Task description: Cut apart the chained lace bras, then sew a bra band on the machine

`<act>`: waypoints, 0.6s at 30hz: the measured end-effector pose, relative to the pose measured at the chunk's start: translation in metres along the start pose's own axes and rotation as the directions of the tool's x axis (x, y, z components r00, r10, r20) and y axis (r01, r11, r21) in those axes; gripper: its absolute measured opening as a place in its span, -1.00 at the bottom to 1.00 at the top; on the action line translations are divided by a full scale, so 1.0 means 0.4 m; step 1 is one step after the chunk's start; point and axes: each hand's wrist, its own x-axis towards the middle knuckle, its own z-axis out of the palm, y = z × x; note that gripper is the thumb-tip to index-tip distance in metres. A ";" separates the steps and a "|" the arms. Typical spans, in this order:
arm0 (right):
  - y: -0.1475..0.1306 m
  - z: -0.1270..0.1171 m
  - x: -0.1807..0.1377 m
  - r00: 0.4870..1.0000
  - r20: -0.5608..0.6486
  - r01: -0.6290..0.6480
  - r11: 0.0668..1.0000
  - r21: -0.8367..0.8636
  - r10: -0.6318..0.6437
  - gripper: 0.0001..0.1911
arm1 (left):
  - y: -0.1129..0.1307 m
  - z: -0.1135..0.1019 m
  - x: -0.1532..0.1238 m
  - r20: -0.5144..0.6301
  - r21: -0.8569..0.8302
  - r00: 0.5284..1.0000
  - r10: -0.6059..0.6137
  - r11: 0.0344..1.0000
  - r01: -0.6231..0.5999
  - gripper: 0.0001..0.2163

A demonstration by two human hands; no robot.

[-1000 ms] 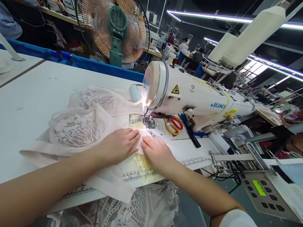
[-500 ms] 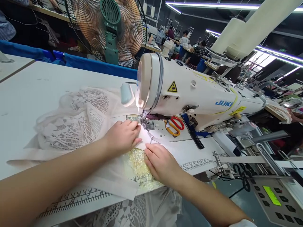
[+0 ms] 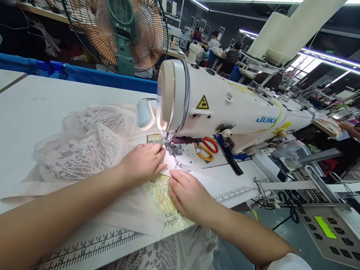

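Note:
My left hand (image 3: 143,162) lies flat, palm down, on pale fabric (image 3: 123,210) just left of the presser foot (image 3: 172,149) of a white JUKI sewing machine (image 3: 225,108). My right hand (image 3: 189,195) presses flat on the same fabric in front of the needle, fingertips close to the foot. White lace cloth (image 3: 84,146) is bunched on the table to the left, behind my left forearm. Neither hand grips anything; both rest on the cloth.
Orange and red scissors (image 3: 207,149) lie on the machine bed right of the needle. A large standing fan (image 3: 120,33) is behind the white table (image 3: 42,108). A control panel (image 3: 326,234) with a green display sits lower right. People work at benches far behind.
Both hands have slid with the fabric toward the presser foot. My view has shifted a little right and closer, so more of the printed ruler along the table's front edge shows.

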 end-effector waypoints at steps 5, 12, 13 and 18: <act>-0.001 0.005 0.023 0.999 -0.049 0.004 1.000 -0.023 -0.005 -0.67 | 0.009 -0.013 -0.030 -0.203 0.106 0.964 0.172 0.983 -0.153 -0.79; -0.002 0.019 0.021 0.998 -0.056 0.009 1.000 0.009 -0.008 -0.63 | 0.045 -0.010 -0.102 -0.140 0.124 0.967 0.215 0.972 -0.198 -0.60; -0.003 0.021 0.020 0.998 -0.061 0.010 1.000 0.012 -0.009 -0.63 | 0.043 -0.009 -0.103 -0.119 0.117 0.967 0.224 0.971 -0.210 -0.61; -0.002 0.025 0.014 0.997 -0.069 0.021 0.999 0.032 -0.019 -0.66 | 0.010 -0.005 -0.091 -0.044 0.049 0.962 0.268 0.963 -0.266 -0.60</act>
